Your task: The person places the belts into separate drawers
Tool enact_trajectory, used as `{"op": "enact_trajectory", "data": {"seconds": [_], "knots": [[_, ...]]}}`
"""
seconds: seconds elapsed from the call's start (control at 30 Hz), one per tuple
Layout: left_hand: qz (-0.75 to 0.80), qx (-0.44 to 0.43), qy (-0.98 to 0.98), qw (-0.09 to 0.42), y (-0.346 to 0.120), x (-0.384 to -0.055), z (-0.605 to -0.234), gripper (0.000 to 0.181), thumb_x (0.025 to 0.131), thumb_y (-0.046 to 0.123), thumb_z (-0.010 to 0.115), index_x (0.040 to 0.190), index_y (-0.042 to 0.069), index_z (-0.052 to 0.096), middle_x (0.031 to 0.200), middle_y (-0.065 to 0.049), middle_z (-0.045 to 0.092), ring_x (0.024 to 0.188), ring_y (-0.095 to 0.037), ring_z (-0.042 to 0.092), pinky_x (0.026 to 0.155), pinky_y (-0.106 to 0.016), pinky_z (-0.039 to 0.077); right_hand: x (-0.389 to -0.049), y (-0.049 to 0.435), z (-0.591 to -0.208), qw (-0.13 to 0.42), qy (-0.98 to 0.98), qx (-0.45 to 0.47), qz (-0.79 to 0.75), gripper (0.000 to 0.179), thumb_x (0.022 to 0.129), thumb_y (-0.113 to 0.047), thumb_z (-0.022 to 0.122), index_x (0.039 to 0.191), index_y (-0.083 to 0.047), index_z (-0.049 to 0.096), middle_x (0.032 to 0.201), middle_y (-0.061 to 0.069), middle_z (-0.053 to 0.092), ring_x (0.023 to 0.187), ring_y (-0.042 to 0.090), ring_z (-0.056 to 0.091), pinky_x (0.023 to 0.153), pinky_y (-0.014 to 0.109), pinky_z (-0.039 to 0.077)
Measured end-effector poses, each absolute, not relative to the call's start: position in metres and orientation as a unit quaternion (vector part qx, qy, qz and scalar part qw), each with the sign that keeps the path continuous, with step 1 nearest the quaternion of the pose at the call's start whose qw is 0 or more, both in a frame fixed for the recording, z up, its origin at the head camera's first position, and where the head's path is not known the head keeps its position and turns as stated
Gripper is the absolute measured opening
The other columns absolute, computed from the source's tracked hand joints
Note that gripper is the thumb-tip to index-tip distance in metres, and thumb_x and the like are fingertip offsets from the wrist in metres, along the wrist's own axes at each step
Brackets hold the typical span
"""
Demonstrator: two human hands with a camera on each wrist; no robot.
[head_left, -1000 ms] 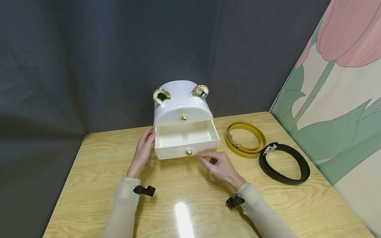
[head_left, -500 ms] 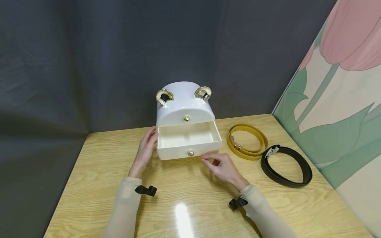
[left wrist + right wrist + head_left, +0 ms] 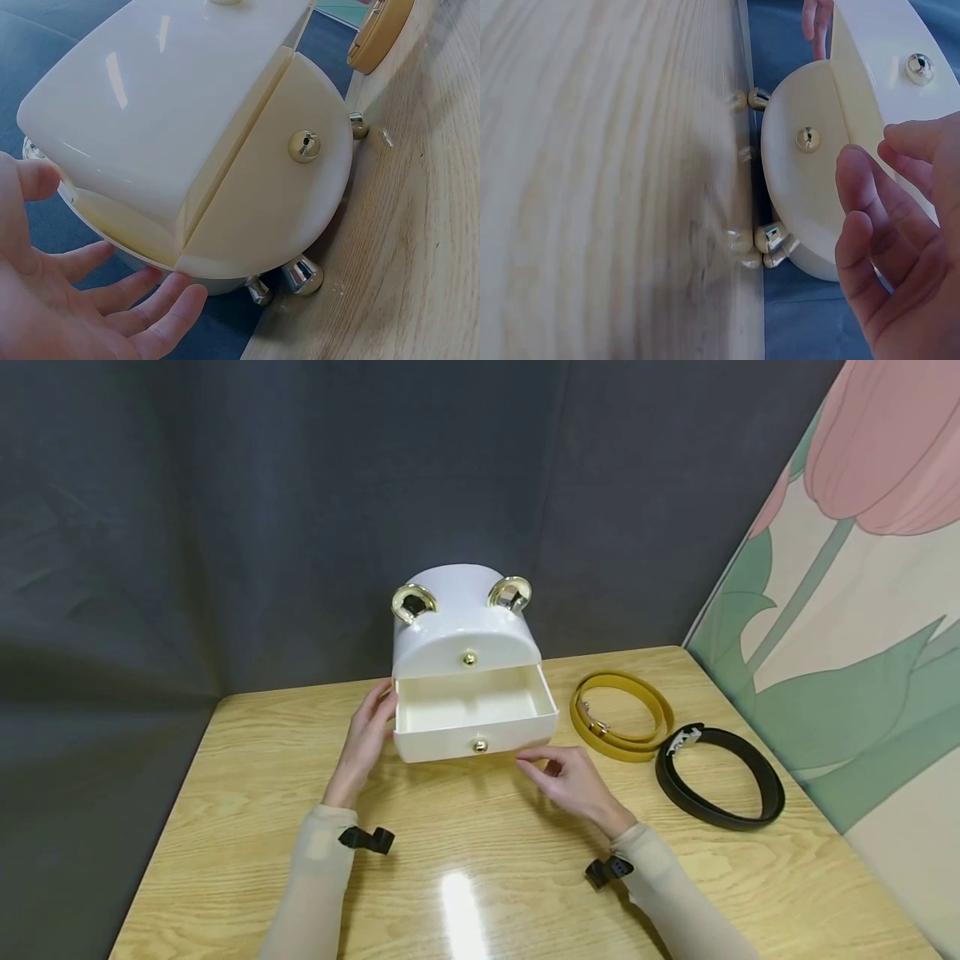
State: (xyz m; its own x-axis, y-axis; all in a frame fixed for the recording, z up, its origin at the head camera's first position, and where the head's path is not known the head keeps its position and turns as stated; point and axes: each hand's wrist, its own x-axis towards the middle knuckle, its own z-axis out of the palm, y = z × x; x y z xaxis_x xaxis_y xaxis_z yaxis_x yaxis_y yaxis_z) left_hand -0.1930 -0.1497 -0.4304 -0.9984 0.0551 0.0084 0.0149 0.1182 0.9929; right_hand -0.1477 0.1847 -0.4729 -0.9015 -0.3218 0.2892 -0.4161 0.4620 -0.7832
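A white rounded storage box with gold ears stands at the back of the table. Its middle drawer is pulled out, and the inside is bare. My left hand rests its fingertips against the box's left side, fingers spread in the left wrist view. Just off the drawer's right front corner is my right hand, fingers loosely bent around nothing. Below the drawer, the left wrist view shows a half-round cream front with a gold knob. Gold feet show underneath in the right wrist view.
To the right of the box lies a coiled mustard-yellow belt, touching or close to a coiled black belt. A dark curtain hangs behind the wooden table. A flower-painted wall runs along the right side.
My right hand has moved slightly right, away from the drawer's underside. The left hand stays at the box's side, and the drawer remains pulled out. The head view has shifted a little.
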Motion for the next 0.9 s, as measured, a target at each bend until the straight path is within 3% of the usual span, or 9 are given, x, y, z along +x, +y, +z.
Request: {"op": "enact_trajectory", "data": {"seconds": [0.07, 0.17, 0.5, 0.73, 0.9], "knots": [[0.664, 0.023, 0.747, 0.015, -0.15, -0.193, -0.43, 0.061, 0.115, 0.042, 0.042, 0.168, 0.014, 0.031, 0.167, -0.017, 0.042, 0.149, -0.04, 0.047, 0.117, -0.062, 0.044, -0.148, 0.188, -0.473, 0.05, -0.856, 0.212, 0.469, 0.019, 0.1, -0.017, 0.076, 0.114, -0.004, 0.082, 0.085, 0.016, 0.08, 0.045, 0.003, 0.056, 0.042, 0.02, 0.046], [0.663, 0.022, 0.748, 0.016, -0.15, -0.192, -0.43, 0.062, 0.115, 0.042, 0.042, 0.169, 0.014, 0.031, 0.167, -0.018, 0.042, 0.149, -0.041, 0.047, 0.117, -0.062, 0.044, -0.147, 0.192, -0.474, 0.048, -0.859, 0.206, 0.466, 0.02, 0.1, -0.016, 0.076, 0.114, -0.003, 0.082, 0.09, 0.015, 0.081, 0.045, 0.007, 0.058, 0.042, 0.02, 0.045], [0.668, 0.018, 0.743, 0.014, -0.15, -0.194, -0.431, 0.062, 0.115, 0.041, 0.043, 0.168, 0.013, 0.031, 0.166, -0.019, 0.042, 0.149, -0.041, 0.047, 0.118, -0.063, 0.043, -0.147, 0.205, -0.478, 0.046, -0.878, 0.167, 0.447, 0.021, 0.101, -0.019, 0.075, 0.114, -0.005, 0.082, 0.08, 0.013, 0.079, 0.045, 0.01, 0.06, 0.04, 0.02, 0.042], [0.671, 0.022, 0.741, 0.014, -0.149, -0.195, -0.431, 0.062, 0.115, 0.041, 0.043, 0.169, 0.013, 0.03, 0.165, -0.019, 0.042, 0.149, -0.041, 0.047, 0.117, -0.062, 0.043, -0.148, 0.212, -0.481, 0.063, -0.874, 0.171, 0.45, 0.021, 0.101, -0.015, 0.074, 0.118, -0.002, 0.08, 0.104, 0.016, 0.082, 0.045, 0.024, 0.064, 0.038, 0.018, 0.04], [0.668, 0.02, 0.744, 0.013, -0.149, -0.194, -0.431, 0.062, 0.115, 0.042, 0.042, 0.169, 0.013, 0.03, 0.164, -0.019, 0.043, 0.148, -0.041, 0.047, 0.117, -0.062, 0.044, -0.147, 0.217, -0.48, 0.061, -0.879, 0.156, 0.447, 0.025, 0.102, -0.019, 0.074, 0.12, -0.003, 0.079, 0.077, 0.014, 0.079, 0.043, 0.019, 0.061, 0.037, 0.018, 0.037]]}}
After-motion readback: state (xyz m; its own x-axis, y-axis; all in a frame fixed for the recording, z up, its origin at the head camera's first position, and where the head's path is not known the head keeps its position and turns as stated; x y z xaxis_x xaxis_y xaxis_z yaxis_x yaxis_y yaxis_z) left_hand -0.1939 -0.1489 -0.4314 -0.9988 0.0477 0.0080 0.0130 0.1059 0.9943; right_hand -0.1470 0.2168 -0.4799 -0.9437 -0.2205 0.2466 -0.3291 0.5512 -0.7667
